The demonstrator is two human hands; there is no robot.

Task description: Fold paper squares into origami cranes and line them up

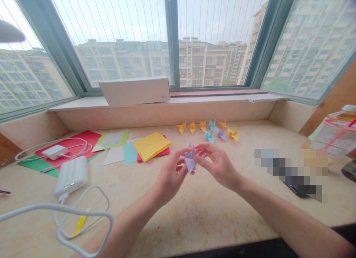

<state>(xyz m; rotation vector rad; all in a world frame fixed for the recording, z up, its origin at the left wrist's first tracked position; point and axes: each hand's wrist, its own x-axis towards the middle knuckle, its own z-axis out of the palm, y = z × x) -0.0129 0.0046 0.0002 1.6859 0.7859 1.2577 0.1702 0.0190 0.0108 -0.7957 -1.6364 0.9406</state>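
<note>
Between my two hands, above the counter, is a small folded lilac paper crane (190,162), one point upward and one downward. My left hand (176,167) pinches it from the left with thumb and fingers. From the other side my right hand (213,159) takes hold of its edge between thumb and fingertips. Beyond them stands a group of small folded paper cranes: several yellow cranes (181,128), blue cranes (209,136) and a lilac crane (221,134). Left of my hands lie yellow paper sheets (151,146) over red ones.
At left, a white power bank (71,175), a white charger (55,152) and looping white cables (83,209) lie near red paper (89,139). A white box (136,91) stands on the sill. Rightward are a blurred dark device (299,189) and a clear plastic container (333,134).
</note>
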